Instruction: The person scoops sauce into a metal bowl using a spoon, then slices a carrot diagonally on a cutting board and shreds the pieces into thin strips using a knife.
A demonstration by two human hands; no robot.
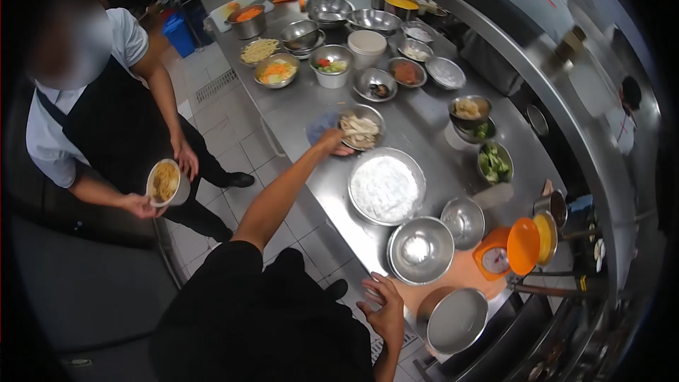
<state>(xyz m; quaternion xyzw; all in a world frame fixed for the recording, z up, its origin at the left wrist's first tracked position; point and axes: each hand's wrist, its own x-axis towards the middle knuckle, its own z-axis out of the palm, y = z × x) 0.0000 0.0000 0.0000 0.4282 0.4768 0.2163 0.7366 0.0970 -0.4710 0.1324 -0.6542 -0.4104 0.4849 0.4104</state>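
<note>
My left hand [334, 143] reaches over the table's near edge and grips the rim of a metal bowl of pale strips [361, 131]. A bluish translucent thing [320, 124] lies beside that hand, its nature unclear. My right hand [383, 308] hangs near the table corner, fingers apart and slightly bent, holding nothing. Between my hands stand a wide bowl of white powder [387, 186] and an empty metal bowl [421, 249]. Near my right hand is another bowl, with a greyish inside [457, 320].
On the left, a person [106, 99] holds a tub of yellowish food [165, 182]. Several bowls of ingredients cover the far table [283, 105]. An orange scale [495, 259] stands right, beneath a long metal shelf [566, 102]. Other people are beyond the shelf.
</note>
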